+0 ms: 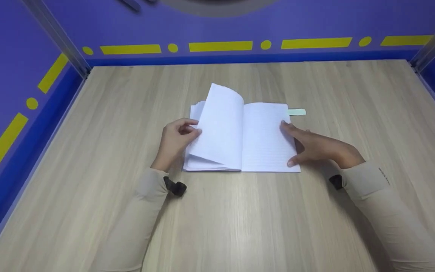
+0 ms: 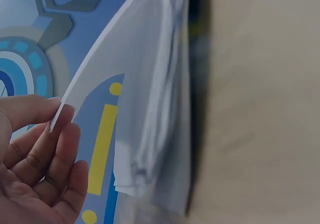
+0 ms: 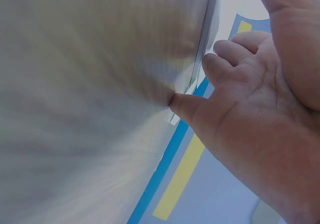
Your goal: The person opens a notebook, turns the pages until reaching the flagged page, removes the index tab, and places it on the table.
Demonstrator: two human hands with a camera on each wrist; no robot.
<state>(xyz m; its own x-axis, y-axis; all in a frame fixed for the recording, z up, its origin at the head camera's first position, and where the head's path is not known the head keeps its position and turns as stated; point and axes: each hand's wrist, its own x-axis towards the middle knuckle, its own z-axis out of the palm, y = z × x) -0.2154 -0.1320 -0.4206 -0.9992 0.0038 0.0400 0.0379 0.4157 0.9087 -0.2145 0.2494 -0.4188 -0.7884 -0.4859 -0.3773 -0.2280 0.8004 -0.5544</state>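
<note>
An open notebook (image 1: 264, 139) with white lined pages lies in the middle of the table. One page (image 1: 221, 124) is lifted over the left half, its far corner raised and its body curving toward the spine. My left hand (image 1: 176, 141) pinches the outer edge of that page between thumb and fingers, as the left wrist view also shows at the page edge (image 2: 85, 79). On the right half my right hand (image 1: 312, 149) rests with its fingertips and thumb at the outer edge, fingers spread and relaxed. A pale green tab (image 1: 297, 112) sticks out beyond the right pages.
The wooden table (image 1: 217, 219) is bounded by blue walls (image 1: 217, 30) with yellow dashes and dots at the back and sides. Grey metal posts (image 1: 60, 34) stand at the corners. A black strap piece (image 1: 176, 187) sits at the left cuff, another (image 1: 336, 181) at the right.
</note>
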